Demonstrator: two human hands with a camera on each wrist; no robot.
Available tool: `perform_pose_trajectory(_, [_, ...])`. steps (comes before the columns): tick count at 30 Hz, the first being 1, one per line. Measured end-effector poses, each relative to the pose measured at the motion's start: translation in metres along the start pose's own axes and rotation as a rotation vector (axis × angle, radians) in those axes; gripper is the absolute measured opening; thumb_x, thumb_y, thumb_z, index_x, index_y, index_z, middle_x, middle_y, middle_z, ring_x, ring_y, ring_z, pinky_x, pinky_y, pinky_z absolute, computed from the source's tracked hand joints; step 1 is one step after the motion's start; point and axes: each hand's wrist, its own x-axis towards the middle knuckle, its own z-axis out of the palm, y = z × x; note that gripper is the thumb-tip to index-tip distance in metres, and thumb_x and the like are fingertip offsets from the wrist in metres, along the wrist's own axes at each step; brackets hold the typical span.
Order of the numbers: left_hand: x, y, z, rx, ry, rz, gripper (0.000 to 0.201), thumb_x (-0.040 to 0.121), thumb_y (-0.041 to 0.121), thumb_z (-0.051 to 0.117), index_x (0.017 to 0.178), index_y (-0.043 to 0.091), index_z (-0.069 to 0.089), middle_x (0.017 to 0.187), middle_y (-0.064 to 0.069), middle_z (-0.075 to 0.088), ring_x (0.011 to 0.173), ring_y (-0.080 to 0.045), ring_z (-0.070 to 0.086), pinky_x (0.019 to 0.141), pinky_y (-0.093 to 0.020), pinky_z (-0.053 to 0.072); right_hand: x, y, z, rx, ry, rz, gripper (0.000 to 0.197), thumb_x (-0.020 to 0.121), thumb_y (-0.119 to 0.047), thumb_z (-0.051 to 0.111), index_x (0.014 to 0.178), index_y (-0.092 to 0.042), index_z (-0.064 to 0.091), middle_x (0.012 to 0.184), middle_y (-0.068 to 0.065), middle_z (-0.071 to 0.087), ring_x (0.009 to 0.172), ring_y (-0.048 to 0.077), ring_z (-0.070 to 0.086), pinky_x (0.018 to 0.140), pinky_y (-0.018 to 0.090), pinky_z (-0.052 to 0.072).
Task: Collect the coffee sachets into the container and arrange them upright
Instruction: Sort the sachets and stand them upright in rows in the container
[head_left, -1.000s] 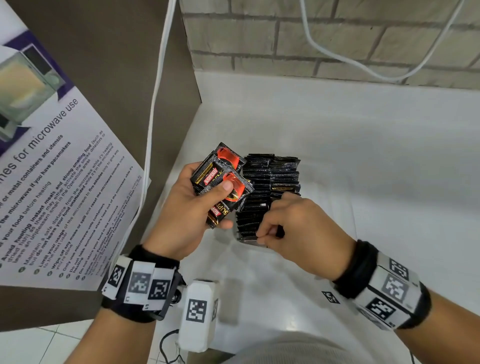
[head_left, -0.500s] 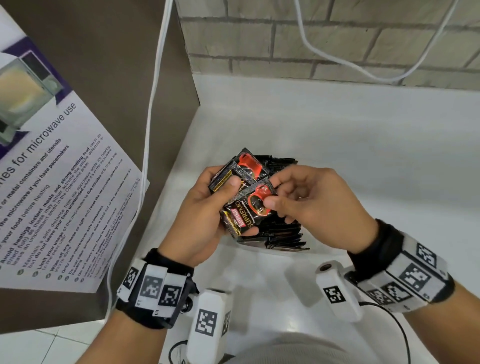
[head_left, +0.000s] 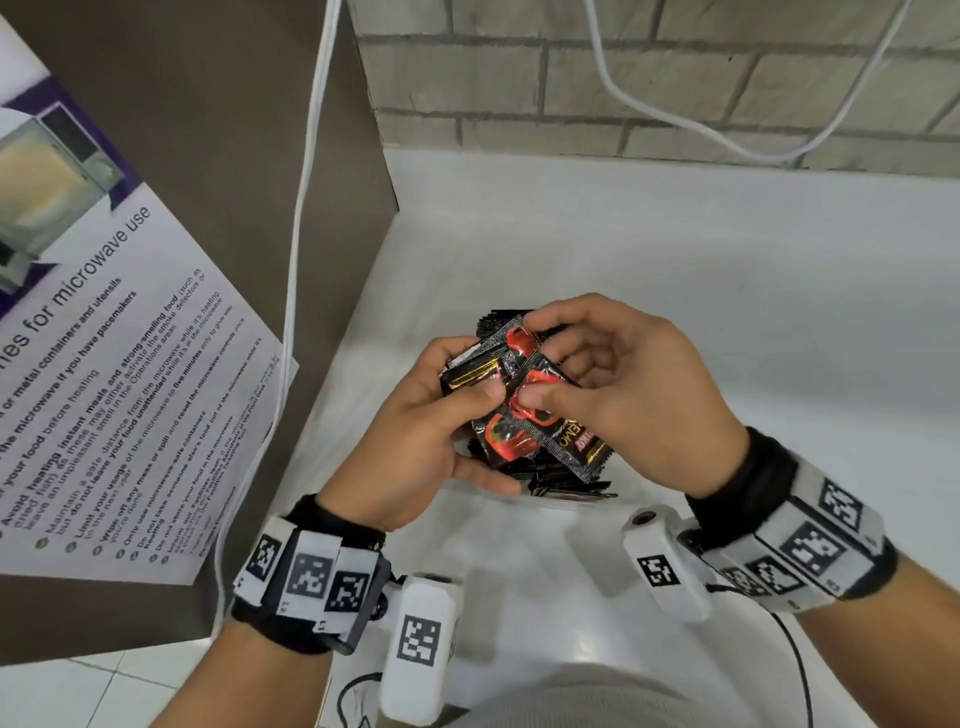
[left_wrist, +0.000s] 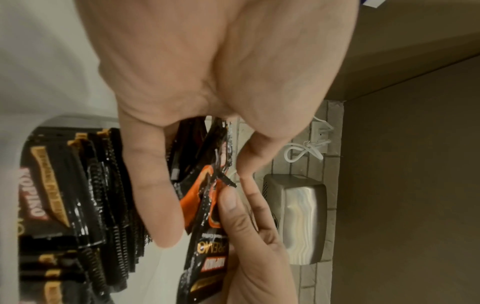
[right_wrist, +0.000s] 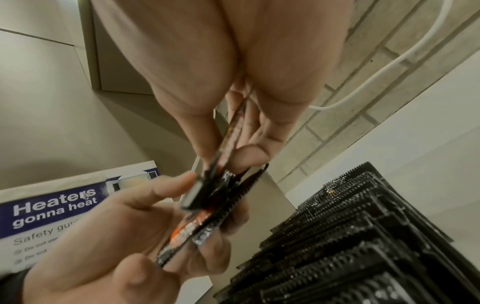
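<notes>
Black and red shiny coffee sachets (head_left: 519, 400) held in two hands, just above the full container.

Left hand (head_left: 426, 436) grips a few sachets with its thumb on top. Right hand (head_left: 628, 400) pinches one sachet between thumb and finger. Below them, a row of black sachets (right_wrist: 350, 246) stands upright in the clear container (head_left: 566, 506) on the white counter (head_left: 727, 291).

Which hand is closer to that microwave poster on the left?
The left hand. It holds sachets on the poster's side, though apart from it. The right hand, pinching a sachet, is farther, beyond the left hand.
</notes>
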Motion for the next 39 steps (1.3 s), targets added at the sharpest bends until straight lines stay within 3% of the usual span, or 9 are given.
perform_pose_trajectory(4, [0.002,-0.003,0.0,0.064,0.012,0.057,0.048,0.087,0.008,0.074,0.128,0.016,0.051,0.104,-0.004,0.073,0.085,-0.028,0.074,0.053,-0.04,0.06,-0.002,-0.002,-0.001,-0.055,0.012,-0.009,0.043,0.065,-0.018,0.095,0.101,-0.026,0.072,0.088,0.001,0.066,0.074,0.02,0.06,0.069,0.026,0.055])
perform_pose_trajectory(11, [0.006,0.0,-0.003,-0.09,0.211,0.19,0.054,0.081,0.013,0.072,0.129,0.016,0.048,0.116,-0.008,0.072,0.09,-0.029,0.075,0.061,-0.042,0.062,-0.004,0.009,-0.01,-0.029,0.079,0.078,0.031,0.08,-0.033,0.084,0.1,-0.022,0.063,0.077,0.001,0.065,0.071,0.029,0.065,0.065,0.04,0.057])
perform_pose_trajectory(15, [0.005,0.0,-0.004,-0.08,0.187,0.181,0.055,0.082,0.011,0.071,0.131,0.015,0.047,0.117,-0.005,0.073,0.096,-0.029,0.076,0.066,-0.046,0.064,-0.006,0.013,-0.01,0.211,0.037,0.209,0.012,0.091,-0.011,0.071,0.087,-0.005,0.062,0.07,0.013,0.064,0.064,0.03,0.069,0.063,0.043,0.059])
perform_pose_trajectory(20, [0.004,-0.002,-0.016,-0.033,0.187,0.143,0.058,0.08,0.011,0.072,0.132,0.015,0.047,0.122,-0.009,0.071,0.099,-0.033,0.075,0.064,-0.047,0.064,-0.006,0.004,-0.02,0.32,0.128,0.092,0.008,0.089,0.008,0.067,0.088,0.003,0.061,0.075,0.032,0.064,0.06,0.036,0.07,0.056,0.041,0.061])
perform_pose_trajectory(23, [0.002,0.002,-0.029,-0.005,0.183,0.093,0.054,0.08,0.011,0.071,0.129,0.016,0.048,0.121,-0.013,0.069,0.097,-0.03,0.076,0.059,-0.046,0.063,-0.01,0.001,-0.028,0.258,-0.057,0.066,0.013,0.083,0.009,0.072,0.085,-0.002,0.066,0.067,0.018,0.065,0.05,0.029,0.064,0.045,0.033,0.051])
perform_pose_trajectory(25, [-0.001,0.003,-0.035,0.002,0.081,-0.002,0.054,0.084,0.006,0.072,0.131,0.014,0.048,0.121,-0.014,0.069,0.097,-0.034,0.076,0.059,-0.048,0.063,-0.012,0.0,-0.026,0.149,-0.134,0.06,0.013,0.083,0.007,0.073,0.083,-0.006,0.069,0.067,0.016,0.064,0.048,0.023,0.062,0.041,0.028,0.048])
perform_pose_trajectory(29, [-0.003,-0.006,-0.039,0.02,-0.044,-0.102,0.056,0.083,0.005,0.072,0.132,0.016,0.048,0.128,-0.014,0.068,0.108,-0.042,0.071,0.075,-0.062,0.061,-0.011,0.001,-0.022,-0.002,-0.077,0.009,0.018,0.084,0.007,0.073,0.082,-0.011,0.072,0.068,0.009,0.064,0.049,0.02,0.058,0.045,0.02,0.044])
perform_pose_trajectory(34, [0.004,-0.011,-0.034,-0.013,0.044,-0.048,0.054,0.081,0.007,0.074,0.127,0.017,0.049,0.129,-0.015,0.067,0.109,-0.042,0.071,0.078,-0.067,0.058,-0.012,0.005,-0.021,-0.031,-0.077,-0.055,0.021,0.079,0.003,0.08,0.084,-0.017,0.077,0.076,0.005,0.069,0.061,0.029,0.06,0.061,0.047,0.056])
perform_pose_trajectory(39, [0.007,-0.007,-0.03,0.042,0.077,-0.037,0.054,0.079,0.012,0.073,0.127,0.017,0.049,0.12,-0.011,0.069,0.098,-0.031,0.075,0.07,-0.053,0.062,-0.019,0.01,-0.007,-0.198,-0.158,-0.186,0.019,0.077,0.0,0.083,0.086,-0.017,0.08,0.076,-0.002,0.068,0.063,0.019,0.064,0.06,0.04,0.056])
